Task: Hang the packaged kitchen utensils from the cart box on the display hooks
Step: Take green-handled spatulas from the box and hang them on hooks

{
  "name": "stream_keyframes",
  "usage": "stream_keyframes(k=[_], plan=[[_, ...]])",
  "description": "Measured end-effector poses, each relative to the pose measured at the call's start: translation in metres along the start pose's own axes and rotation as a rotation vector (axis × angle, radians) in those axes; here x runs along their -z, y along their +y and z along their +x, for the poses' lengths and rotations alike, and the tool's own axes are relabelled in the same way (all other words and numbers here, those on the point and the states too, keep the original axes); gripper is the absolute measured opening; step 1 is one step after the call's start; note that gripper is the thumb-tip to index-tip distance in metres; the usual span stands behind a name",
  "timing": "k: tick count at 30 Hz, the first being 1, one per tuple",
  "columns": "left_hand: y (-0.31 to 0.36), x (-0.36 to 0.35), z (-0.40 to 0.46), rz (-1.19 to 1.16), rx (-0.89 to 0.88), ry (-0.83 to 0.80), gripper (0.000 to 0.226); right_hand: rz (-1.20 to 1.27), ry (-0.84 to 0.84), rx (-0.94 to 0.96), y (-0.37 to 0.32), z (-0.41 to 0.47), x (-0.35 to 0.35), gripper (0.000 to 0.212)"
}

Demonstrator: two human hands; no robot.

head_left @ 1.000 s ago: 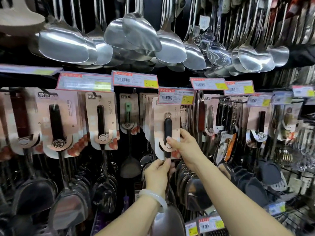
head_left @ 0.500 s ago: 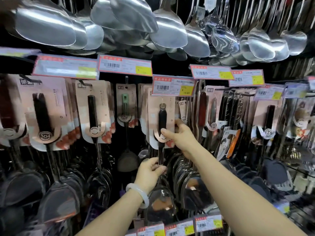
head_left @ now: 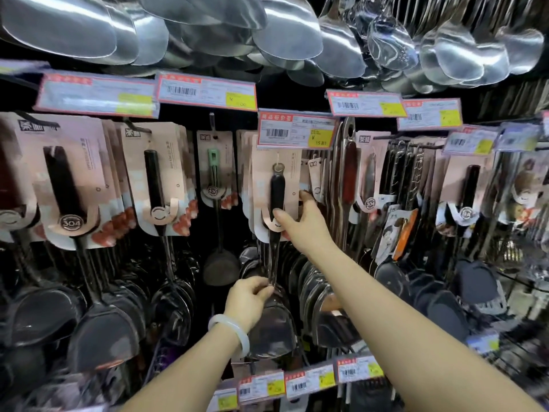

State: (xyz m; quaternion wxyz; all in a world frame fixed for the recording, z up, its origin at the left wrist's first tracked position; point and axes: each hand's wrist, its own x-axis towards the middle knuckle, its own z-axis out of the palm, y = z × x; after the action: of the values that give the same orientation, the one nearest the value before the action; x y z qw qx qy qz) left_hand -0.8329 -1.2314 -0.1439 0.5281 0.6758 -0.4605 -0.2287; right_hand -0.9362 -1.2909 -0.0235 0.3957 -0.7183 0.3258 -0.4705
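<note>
A packaged spatula [head_left: 277, 191] with a black handle on a pink card hangs at the front of a stack of like packages, just under a price tag [head_left: 297, 129]. My right hand [head_left: 300, 224] grips the lower right of its card, thumb across the front. My left hand [head_left: 249, 298], with a white bangle on the wrist, pinches the steel shaft just above the spatula's blade [head_left: 274, 328]. The hook behind the card top is hidden by the tag. No cart box is in view.
Rows of similar carded spatulas [head_left: 154, 179] hang to the left, a green-handled utensil [head_left: 215, 171] is beside them, and dark slotted turners [head_left: 472, 281] hang at the right. Bare steel ladles and spatulas [head_left: 285, 34] hang overhead. Price tags [head_left: 309, 382] line the lower rail.
The view has shifted so the display sits lower and closer. Both hands have kept hold of the spatula, and the package now sits further up against the stack under the tag.
</note>
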Motion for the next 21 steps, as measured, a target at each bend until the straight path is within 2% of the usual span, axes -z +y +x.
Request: stream_keyframes(k=[4, 8, 10, 12, 15, 18, 21], plan=[[0.005, 0.006, -0.013, 0.075, -0.068, 0.029, 0.035, -0.297, 0.038, 0.038, -0.015, -0.027, -0.001, 0.066], [0.027, 0.016, -0.033, 0.241, -0.319, 0.172, 0.062, -0.401, 0.020, 0.162, -0.029, -0.061, 0.005, 0.037], [0.042, 0.016, -0.045, 0.367, -0.499, 0.186, 0.073, -0.503, 0.092, 0.218, -0.031, -0.078, 0.016, 0.054], [0.055, 0.009, -0.057, 0.481, -0.643, 0.105, 0.080, -0.617, 0.213, 0.238, -0.028, -0.095, 0.031, 0.060], [0.062, -0.020, -0.077, 0.602, -0.725, -0.084, 0.080, -0.874, 0.292, 0.099, -0.008, -0.124, 0.061, 0.063], [0.054, -0.059, -0.103, 0.715, -0.751, -0.272, 0.078, -1.179, 0.256, -0.140, 0.025, -0.171, 0.098, 0.066], [0.033, -0.096, -0.131, 0.815, -0.800, -0.442, 0.080, -1.270, 0.192, -0.373, 0.060, -0.232, 0.129, 0.067]])
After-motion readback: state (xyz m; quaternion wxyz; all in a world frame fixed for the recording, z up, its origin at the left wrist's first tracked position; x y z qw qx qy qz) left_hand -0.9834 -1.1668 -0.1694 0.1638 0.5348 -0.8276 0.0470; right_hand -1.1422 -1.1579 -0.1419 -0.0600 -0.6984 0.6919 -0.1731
